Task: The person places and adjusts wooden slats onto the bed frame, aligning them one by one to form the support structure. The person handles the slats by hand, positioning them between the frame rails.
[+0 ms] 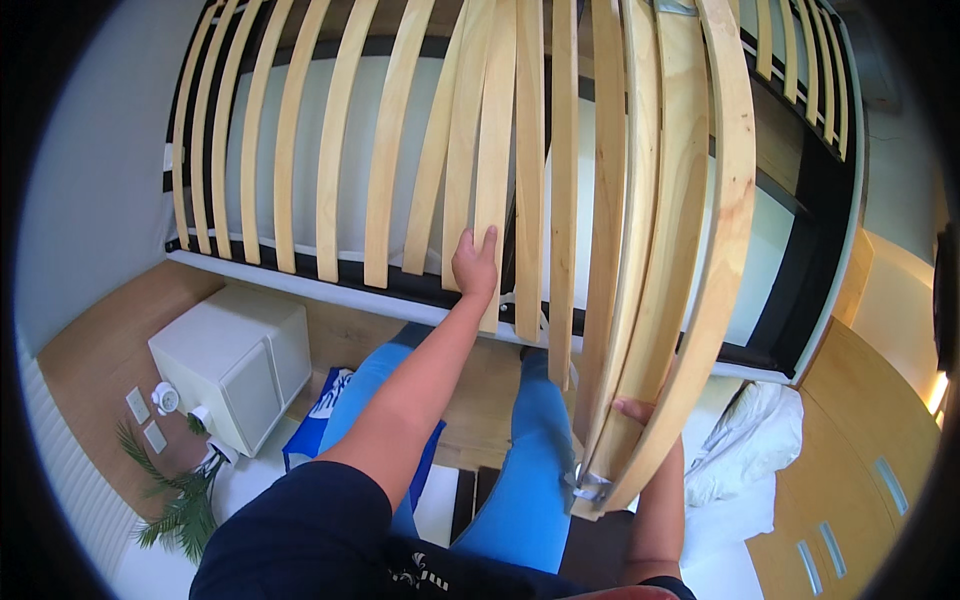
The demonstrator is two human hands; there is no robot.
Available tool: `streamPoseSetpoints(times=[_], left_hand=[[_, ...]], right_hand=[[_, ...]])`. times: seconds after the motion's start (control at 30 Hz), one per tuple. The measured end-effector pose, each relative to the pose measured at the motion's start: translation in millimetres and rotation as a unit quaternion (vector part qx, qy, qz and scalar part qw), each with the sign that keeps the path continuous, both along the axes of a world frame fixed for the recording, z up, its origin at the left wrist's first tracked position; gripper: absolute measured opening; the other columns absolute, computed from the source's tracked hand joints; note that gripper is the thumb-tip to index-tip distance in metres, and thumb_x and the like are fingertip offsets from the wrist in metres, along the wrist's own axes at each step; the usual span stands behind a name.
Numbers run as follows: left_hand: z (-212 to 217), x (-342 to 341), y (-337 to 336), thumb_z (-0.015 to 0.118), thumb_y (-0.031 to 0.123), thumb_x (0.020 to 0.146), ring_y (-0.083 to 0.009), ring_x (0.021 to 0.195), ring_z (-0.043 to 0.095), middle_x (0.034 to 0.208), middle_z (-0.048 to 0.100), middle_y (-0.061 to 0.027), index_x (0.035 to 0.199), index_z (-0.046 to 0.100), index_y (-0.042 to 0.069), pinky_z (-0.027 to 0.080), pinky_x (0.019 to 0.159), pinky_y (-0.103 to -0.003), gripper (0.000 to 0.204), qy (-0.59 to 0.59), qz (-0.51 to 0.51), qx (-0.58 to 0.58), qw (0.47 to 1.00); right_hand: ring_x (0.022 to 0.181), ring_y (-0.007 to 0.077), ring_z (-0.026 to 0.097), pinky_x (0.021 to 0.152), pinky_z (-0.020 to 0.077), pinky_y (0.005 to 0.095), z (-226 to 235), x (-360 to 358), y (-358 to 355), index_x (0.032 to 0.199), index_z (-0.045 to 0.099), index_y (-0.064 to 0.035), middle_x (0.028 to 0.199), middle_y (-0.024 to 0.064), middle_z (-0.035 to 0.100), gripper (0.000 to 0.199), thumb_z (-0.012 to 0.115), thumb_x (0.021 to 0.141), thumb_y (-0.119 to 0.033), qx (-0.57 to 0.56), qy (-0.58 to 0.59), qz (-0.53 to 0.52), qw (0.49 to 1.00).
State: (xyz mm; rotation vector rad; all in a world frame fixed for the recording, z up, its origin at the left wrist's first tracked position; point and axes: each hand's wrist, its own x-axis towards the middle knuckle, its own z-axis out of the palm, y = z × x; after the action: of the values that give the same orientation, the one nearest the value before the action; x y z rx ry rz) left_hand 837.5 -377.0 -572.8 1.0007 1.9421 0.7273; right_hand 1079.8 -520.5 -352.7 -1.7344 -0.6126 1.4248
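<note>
Pale wooden bed slats [330, 170] lie across a dark bed frame [800, 290] in front of me. My left hand [476, 266] is wrapped round one slat [493, 150] near its lower end, thumb pointing up. Several slats beside it lie at slants, some overlapping. My right hand [640, 412] grips a bundle of curved slats [680, 200] low down, its thumb on the wood and its other fingers hidden behind. This bundle sticks out over the frame's near edge towards me. Something shiny and clear, perhaps tape or plastic, is around its near end.
At the left stand a white bedside cabinet [245, 350], a small clock [165, 398] and a green plant [185, 505]. A blue bag [300, 440] sits beside my legs. Crumpled white plastic [750, 440] lies at the right, before a wooden cabinet [850, 460] with slot handles.
</note>
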Motion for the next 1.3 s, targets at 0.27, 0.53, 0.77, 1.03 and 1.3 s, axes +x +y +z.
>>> streamPoseSetpoints(times=[0.27,0.53,0.77,1.03,1.3], left_hand=[[7.9,0.6,9.4,0.067,0.046,0.087,-0.0362,0.086,0.065,0.092,0.068,-0.0207,0.097,0.062,-0.001,0.049,0.076,-0.043,0.048,0.006,-0.055,-0.027,0.998],[20.2,11.4,3.6,0.073,0.044,0.082,-0.0292,0.087,0.068,0.092,0.071,-0.0146,0.100,0.066,0.001,0.051,0.078,-0.038,0.047,0.005,-0.084,-0.073,0.994],[9.1,2.9,-0.7,0.075,0.053,0.075,-0.0345,0.086,0.067,0.088,0.070,-0.0166,0.099,0.063,0.002,0.052,0.074,-0.041,0.058,-0.002,-0.125,-0.052,0.991],[13.9,4.2,-6.6,0.078,0.049,0.073,-0.0374,0.085,0.067,0.091,0.069,-0.0189,0.102,0.061,0.003,0.052,0.074,-0.043,0.057,0.052,-0.161,-0.007,0.986],[18.5,0.8,-1.6,0.080,0.039,0.072,-0.0368,0.093,0.066,0.099,0.068,-0.0218,0.109,0.054,-0.002,0.052,0.081,-0.042,0.061,0.082,-0.251,-0.031,0.964]], right_hand=[[0.079,0.0263,0.058,0.067,0.0489,0.0357,99.6,4.4,96.8,0.125,0.042,0.0073,0.091,0.0179,0.057,0.086,0.079,0.051,-0.018,0.042,0.104,-0.009,0.994],[0.068,0.0234,0.055,0.057,0.0459,0.0317,146.1,11.1,76.9,0.114,0.047,0.0065,0.080,0.0179,0.057,0.074,0.077,0.050,-0.014,0.039,0.043,-0.042,0.997],[0.068,0.0219,0.052,0.054,0.0428,0.0324,140.7,21.0,39.2,0.111,0.048,0.0076,0.078,0.0166,0.055,0.070,0.075,0.051,-0.015,0.023,0.022,-0.092,0.995],[0.070,0.0208,0.051,0.057,0.0414,0.0310,124.4,48.5,-2.8,0.110,0.049,0.0072,0.085,0.0169,0.056,0.068,0.077,0.053,-0.017,0.037,0.033,-0.137,0.989],[0.103,0.0303,0.057,0.088,0.0491,0.0407,60.1,89.5,-92.2,0.137,0.032,0.0009,0.115,0.0165,0.053,0.107,0.086,0.048,-0.028,-0.035,-0.017,-0.157,0.987]])
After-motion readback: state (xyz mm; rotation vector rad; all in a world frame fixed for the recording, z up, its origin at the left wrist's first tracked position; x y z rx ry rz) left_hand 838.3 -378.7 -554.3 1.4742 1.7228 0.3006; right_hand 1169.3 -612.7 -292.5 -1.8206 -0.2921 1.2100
